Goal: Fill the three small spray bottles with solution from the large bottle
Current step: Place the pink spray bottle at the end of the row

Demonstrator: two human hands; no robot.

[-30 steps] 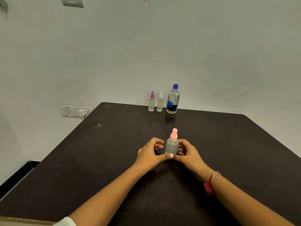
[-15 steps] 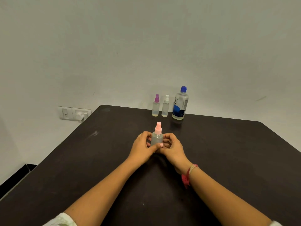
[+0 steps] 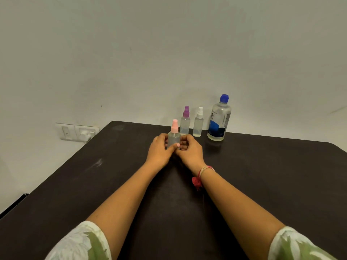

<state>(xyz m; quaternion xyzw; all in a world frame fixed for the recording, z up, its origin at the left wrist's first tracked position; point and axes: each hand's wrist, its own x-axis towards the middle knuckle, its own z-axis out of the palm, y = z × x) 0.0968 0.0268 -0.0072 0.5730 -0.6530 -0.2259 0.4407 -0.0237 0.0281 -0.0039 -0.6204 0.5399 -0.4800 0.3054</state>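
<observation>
A small clear spray bottle with a pink cap (image 3: 174, 135) stands upright on the dark table (image 3: 262, 175), held from both sides. My left hand (image 3: 159, 150) wraps its left side with the thumb across the front. My right hand (image 3: 190, 151) cups its right side. Just behind it stand a spray bottle with a purple cap (image 3: 185, 121) and one with a white cap (image 3: 198, 122), both upright near the table's far edge. The large clear bottle with a blue cap and blue label (image 3: 218, 119) stands to their right, capped.
A pale wall rises right behind the table's far edge. A white switch and socket plate with a plug (image 3: 78, 132) is on the wall to the left. The table's left edge runs diagonally toward me.
Both hands have slid the pink-capped bottle away from me across the table, from the middle to just in front of the purple-capped bottle. My arms are stretched further out.
</observation>
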